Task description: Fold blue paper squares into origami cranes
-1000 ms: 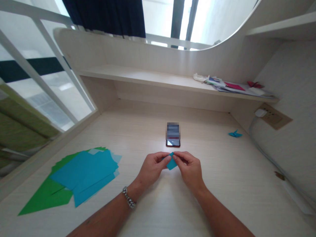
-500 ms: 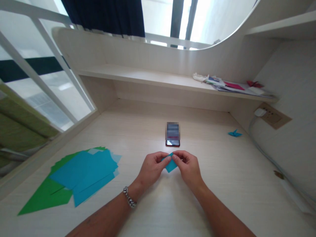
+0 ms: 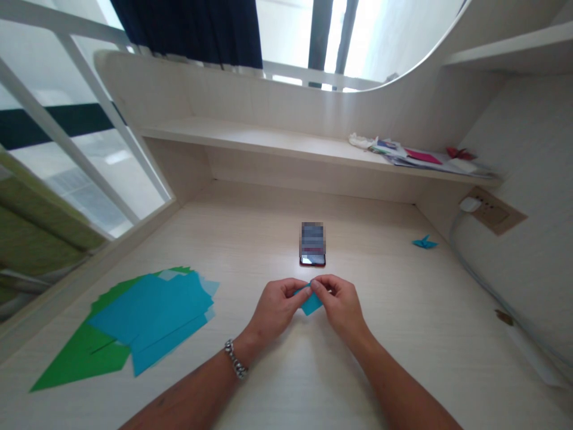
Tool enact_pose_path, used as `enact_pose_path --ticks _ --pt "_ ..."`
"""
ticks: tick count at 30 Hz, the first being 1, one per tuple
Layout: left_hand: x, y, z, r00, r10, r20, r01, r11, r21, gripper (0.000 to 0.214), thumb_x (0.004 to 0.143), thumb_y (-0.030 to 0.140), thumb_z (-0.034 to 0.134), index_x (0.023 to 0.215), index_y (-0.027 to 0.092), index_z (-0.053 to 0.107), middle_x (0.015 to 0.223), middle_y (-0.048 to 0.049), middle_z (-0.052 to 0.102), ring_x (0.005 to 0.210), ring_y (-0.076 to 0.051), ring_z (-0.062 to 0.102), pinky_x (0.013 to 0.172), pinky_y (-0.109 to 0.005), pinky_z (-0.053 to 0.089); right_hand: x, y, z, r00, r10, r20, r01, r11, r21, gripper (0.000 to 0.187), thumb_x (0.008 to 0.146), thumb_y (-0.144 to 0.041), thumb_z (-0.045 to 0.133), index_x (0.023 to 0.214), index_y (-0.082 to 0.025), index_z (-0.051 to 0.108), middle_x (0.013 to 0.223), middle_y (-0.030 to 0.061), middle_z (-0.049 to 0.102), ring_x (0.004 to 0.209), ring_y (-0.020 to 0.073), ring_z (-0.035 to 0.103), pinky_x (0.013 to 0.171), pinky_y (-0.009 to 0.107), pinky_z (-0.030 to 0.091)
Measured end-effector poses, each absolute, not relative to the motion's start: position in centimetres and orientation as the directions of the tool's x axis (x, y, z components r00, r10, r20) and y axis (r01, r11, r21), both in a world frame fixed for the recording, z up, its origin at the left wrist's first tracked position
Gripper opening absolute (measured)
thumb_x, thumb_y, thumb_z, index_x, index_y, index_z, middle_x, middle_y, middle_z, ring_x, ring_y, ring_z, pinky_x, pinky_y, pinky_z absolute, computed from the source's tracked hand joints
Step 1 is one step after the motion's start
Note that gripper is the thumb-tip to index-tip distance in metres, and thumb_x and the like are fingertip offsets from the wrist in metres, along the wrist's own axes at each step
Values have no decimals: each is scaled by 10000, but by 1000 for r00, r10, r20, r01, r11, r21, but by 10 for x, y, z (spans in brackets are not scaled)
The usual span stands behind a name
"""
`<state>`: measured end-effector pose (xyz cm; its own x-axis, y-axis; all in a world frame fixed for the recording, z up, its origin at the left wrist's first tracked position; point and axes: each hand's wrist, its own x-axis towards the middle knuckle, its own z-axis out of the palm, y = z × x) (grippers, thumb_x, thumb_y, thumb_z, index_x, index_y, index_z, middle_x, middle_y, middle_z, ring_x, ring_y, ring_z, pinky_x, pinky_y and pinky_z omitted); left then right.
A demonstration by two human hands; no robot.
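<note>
A small folded piece of blue paper point(image 3: 312, 306) is held between both hands, just above or on the desk in front of me. My left hand point(image 3: 283, 303) pinches its left side with thumb and fingers. On the other side, my right hand point(image 3: 336, 297) grips the upper right edge, its thumb close to the left thumb. The fingers cover the paper's upper part, and its lower corner points toward me. Beyond the hands a phone point(image 3: 312, 245) lies flat, its screen blurred out.
Blue sheets point(image 3: 156, 310) and green sheets point(image 3: 80, 361) lie fanned out on the left of the desk. A folded blue paper figure point(image 3: 424, 242) sits at the right, near a cable point(image 3: 474, 275) and wall socket point(image 3: 495, 210). Papers point(image 3: 421, 158) rest on the shelf point(image 3: 268, 142).
The thumbs and fingertips have shifted slightly on the folded paper, and its upper tip is now more covered. Both hands still hold it in nearly the same place.
</note>
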<state>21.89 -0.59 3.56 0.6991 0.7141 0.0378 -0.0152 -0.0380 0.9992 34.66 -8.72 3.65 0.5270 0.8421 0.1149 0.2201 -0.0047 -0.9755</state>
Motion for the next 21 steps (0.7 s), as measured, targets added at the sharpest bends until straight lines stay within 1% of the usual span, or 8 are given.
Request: enact_pose_path --ticks 4,7,9,12,15,18,21 --pt "219 -6 33 729 684 -6 -21 31 999 230 751 339 677 857 146 742 778 -73 727 689 -186 642 615 -258 485 345 -88 39 514 849 122 263 -21 -964 201 798 -342 586 745 -165 664 706 23 650 640 163 576 556 243 444" --pt "219 -4 31 742 667 -61 -20 113 993 224 723 333 705 814 129 729 748 -72 713 664 -175 636 595 -255 490 347 -87 37 489 863 126 263 -8 -965 210 808 -350 578 739 -167 651 696 14 632 642 154 560 561 236 435" --pt "219 -3 32 729 680 -79 -22 139 990 230 712 335 717 801 123 721 738 -72 708 654 -169 633 590 -254 494 349 -86 33 473 873 118 224 10 -974 212 802 -364 591 759 -167 654 712 19 638 666 158 567 591 244 449" --pt "219 -3 34 686 722 -94 -33 160 987 241 698 341 730 793 120 714 732 -77 707 649 -169 634 598 -264 510 352 -84 28 450 891 70 126 14 -992 214 743 -372 664 799 -165 661 750 33 663 687 169 591 617 263 472" --pt "219 -3 37 661 741 -114 -51 196 979 224 683 319 743 779 120 705 710 -66 693 638 -165 630 597 -267 520 354 -83 25 441 897 23 58 -3 -998 228 697 -370 708 761 -157 659 704 30 665 639 162 594 596 266 477" --pt "220 -3 38 660 744 -109 -63 198 978 190 691 300 734 753 126 692 689 -50 677 625 -151 618 581 -249 506 356 -84 26 429 903 2 58 -26 -998 222 692 -362 712 736 -151 660 665 22 657 598 148 582 565 256 469" --pt "220 -2 37 680 731 -58 -54 129 990 180 713 306 714 751 131 691 705 -48 681 638 -149 612 591 -241 490 355 -86 31 388 921 -22 72 -55 -996 206 697 -353 706 739 -155 668 657 18 657 581 140 574 547 249 464"
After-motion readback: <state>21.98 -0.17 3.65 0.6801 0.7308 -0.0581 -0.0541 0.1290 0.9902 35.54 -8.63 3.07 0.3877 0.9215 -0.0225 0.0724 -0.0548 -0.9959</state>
